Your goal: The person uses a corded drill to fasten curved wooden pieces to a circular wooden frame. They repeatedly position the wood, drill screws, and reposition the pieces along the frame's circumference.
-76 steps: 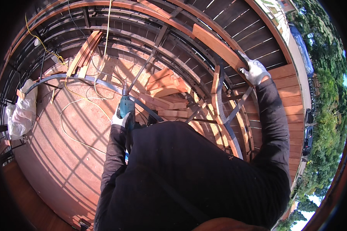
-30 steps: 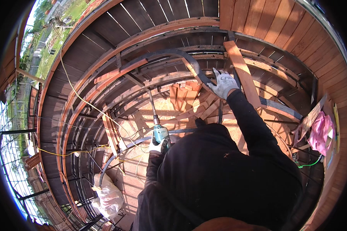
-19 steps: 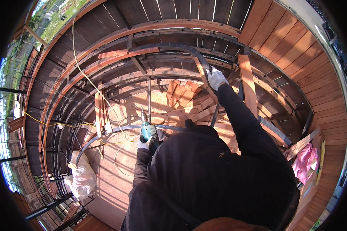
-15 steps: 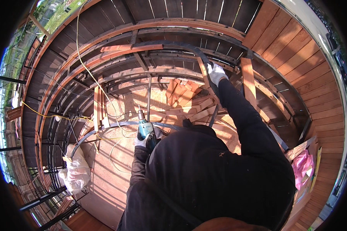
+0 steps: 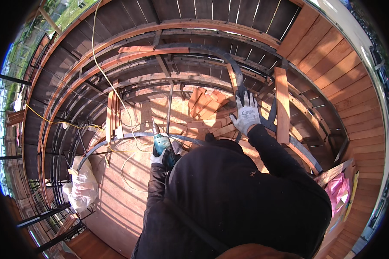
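Observation:
A teal power drill (image 5: 161, 143) with its chuck pointing away from me is in my left hand (image 5: 158, 159), whose white glove is wrapped round the grip. My right hand (image 5: 247, 114), in a white and grey glove, is laid out flat with its fingers spread. Its fingertips reach the lower part of a dark curved rail (image 5: 237, 71) and seem to touch it, and I see nothing held in it. Just left of that rail is a narrow reddish wood strip (image 5: 232, 77). To the right of the hand stands a reddish wooden board (image 5: 282, 103).
Loose wood pieces (image 5: 206, 105) lie heaped beyond my body. Curved framing (image 5: 147, 55) sweeps round the far side. A pale cord (image 5: 101, 71) and a yellow cord (image 5: 58, 129) trail on the left, near a white sack (image 5: 82, 185). A pink bag (image 5: 338, 190) sits at right.
My right hand has come nearer along the dark rail and gone from a closed grip to spread fingers. The drill stays in my left hand. The whole view has shifted slightly.

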{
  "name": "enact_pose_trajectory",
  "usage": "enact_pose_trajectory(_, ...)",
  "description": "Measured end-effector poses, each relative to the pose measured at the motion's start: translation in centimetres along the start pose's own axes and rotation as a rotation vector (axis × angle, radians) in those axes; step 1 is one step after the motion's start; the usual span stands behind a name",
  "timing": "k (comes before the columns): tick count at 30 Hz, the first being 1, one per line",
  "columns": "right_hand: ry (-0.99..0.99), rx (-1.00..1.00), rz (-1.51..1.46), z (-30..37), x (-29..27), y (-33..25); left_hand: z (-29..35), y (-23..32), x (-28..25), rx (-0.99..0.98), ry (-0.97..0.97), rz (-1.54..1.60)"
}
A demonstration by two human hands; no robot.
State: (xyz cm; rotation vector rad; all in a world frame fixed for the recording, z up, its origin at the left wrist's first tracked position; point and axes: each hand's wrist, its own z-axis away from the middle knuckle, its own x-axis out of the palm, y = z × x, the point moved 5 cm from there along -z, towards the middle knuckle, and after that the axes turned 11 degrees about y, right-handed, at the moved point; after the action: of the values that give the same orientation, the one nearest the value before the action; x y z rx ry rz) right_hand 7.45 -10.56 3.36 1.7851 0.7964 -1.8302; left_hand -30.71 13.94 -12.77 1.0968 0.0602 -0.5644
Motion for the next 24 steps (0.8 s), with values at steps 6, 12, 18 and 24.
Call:
enact_pose_trajectory(6,-0.383,-0.146,-0.461,3.9,-1.6,-2.6,1.0,1.4,1.1,-0.027,-0.077,0.130)
enact_pose_trajectory(12,0.375,-0.014,-0.323,0.5,-2.9,0.2,1.9,3.4,1.9,-0.015,-0.114,0.127)
enact_pose_trajectory(18,-0.125,-0.364,-0.133,-1.7,-1.3,-6.1,0.9,3.3,2.2,0.054,-0.120,0.091)
enact_pose_trajectory(24,0.281,-0.137,-0.150,-6.7,-2.7,-3.7,1.9,3.5,1.4,0.051,-0.106,0.118)
